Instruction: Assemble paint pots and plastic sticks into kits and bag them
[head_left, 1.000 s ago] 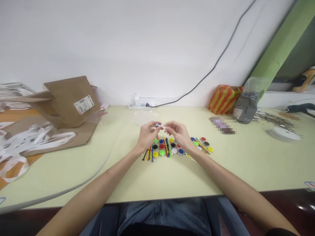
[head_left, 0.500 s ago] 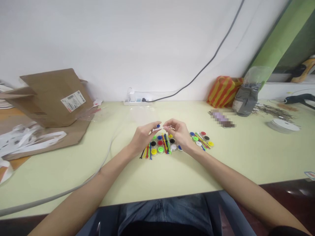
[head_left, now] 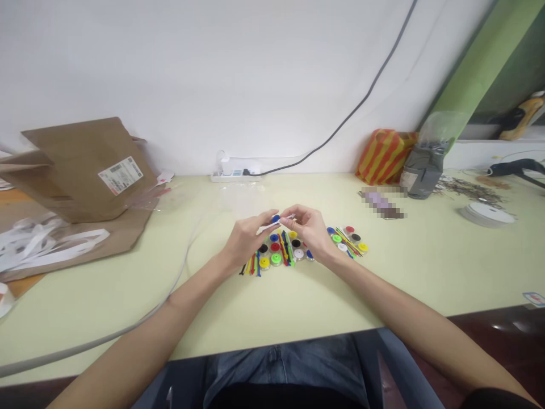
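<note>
Left hand pinches a small blue-capped piece, and right hand nips its thin white strip, just above the paint pots. The hold has barely changed over the last second. The brown paper bag hides its contents, and the clear plastic bag holds something dark grey.

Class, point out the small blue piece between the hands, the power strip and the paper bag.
small blue piece (head_left: 276,218): head view, its blue cap.
power strip (head_left: 237,171): head view, its white body.
paper bag (head_left: 79,173): head view, its front face.
</note>
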Available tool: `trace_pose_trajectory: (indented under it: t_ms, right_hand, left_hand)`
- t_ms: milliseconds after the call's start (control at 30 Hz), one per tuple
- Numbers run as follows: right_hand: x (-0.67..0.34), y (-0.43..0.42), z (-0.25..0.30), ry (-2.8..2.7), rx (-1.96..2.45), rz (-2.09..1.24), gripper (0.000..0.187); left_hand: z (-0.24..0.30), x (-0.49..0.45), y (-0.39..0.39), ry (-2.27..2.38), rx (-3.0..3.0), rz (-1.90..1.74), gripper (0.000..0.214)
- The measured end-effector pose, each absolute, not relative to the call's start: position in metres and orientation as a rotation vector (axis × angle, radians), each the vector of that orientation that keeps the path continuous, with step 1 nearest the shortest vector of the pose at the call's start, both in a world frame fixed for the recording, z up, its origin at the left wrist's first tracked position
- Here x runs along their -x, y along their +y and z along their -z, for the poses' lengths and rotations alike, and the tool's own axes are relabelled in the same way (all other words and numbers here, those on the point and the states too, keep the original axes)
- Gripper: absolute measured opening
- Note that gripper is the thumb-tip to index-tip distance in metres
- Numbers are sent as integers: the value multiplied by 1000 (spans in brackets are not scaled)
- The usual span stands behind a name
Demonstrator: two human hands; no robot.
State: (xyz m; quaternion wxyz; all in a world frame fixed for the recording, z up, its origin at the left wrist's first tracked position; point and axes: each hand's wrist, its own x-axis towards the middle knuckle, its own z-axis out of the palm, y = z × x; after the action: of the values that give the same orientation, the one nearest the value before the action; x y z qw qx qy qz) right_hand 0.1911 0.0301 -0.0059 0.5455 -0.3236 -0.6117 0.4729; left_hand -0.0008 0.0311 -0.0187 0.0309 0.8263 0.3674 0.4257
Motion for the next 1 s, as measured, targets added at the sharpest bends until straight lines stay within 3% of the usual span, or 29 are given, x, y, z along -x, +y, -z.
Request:
trace_pose_trajectory:
  t_ms: [267,600,1000]
  right_hand:
    - [-195,34,6,-1519,776,-1040,30]
    - [-193,32,11,-1695,847,-680,14]
    - [-193,28,12,-1751,830,-551,4]
  left_hand:
    - [11,-4,22,1018,-2523,-1354,28]
    - [10,-5,23,983,-2560,-1383,23]
    - [10,-3,26,1058,-2614,-1362,21]
